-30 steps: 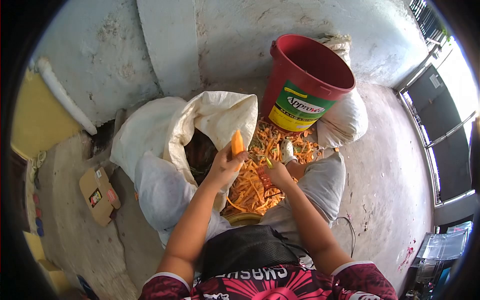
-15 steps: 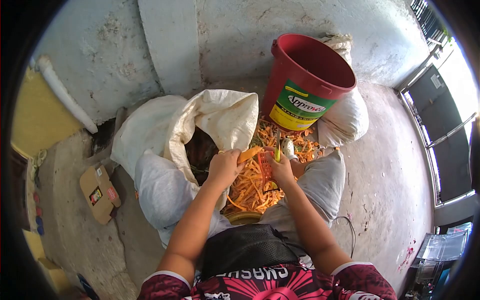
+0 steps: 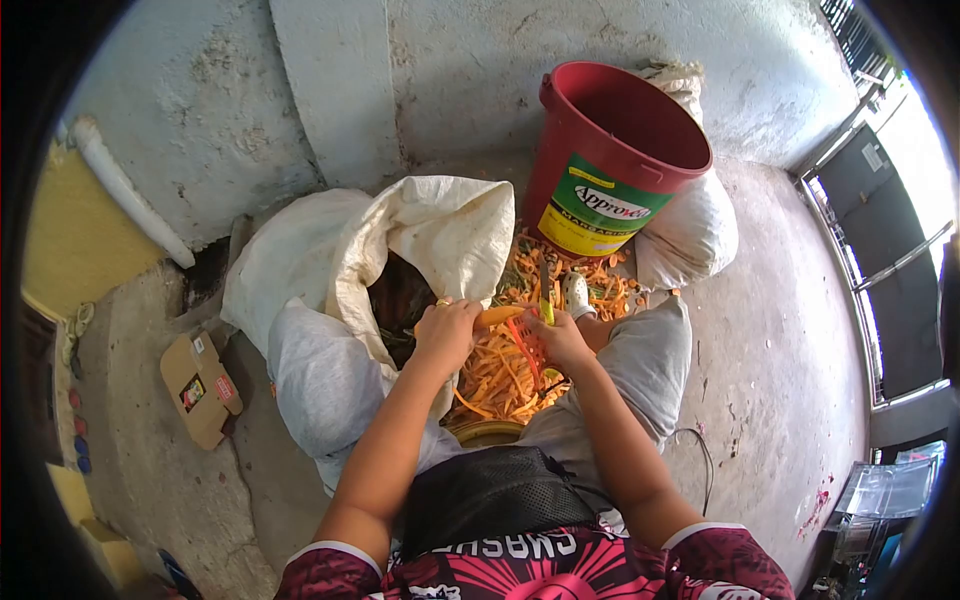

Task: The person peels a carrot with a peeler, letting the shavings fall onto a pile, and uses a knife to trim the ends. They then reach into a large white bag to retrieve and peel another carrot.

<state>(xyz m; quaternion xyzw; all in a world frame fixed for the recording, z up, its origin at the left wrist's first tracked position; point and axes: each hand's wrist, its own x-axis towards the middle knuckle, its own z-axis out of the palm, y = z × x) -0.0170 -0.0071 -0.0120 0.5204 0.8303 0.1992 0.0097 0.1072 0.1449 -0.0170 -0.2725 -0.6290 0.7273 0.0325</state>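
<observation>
1 carrot (image 3: 493,316) & knife (image 3: 546,308) held near heaped peelings (image 3: 505,378).

L hand (image 3: 447,332) clamped on carrot, R hand (image 3: 563,338) closed round knife; much peeling seems done, amt left can't tell.

On the red bucket (image 3: 560,150), the green and yellow label (image 3: 600,208) said "Approved" — and below it "MARGARINE". White letters on the shirt (image 3: 540,570) were partly hidden, and the cardboard box (image 3: 200,390) had print — too small for reading.
</observation>
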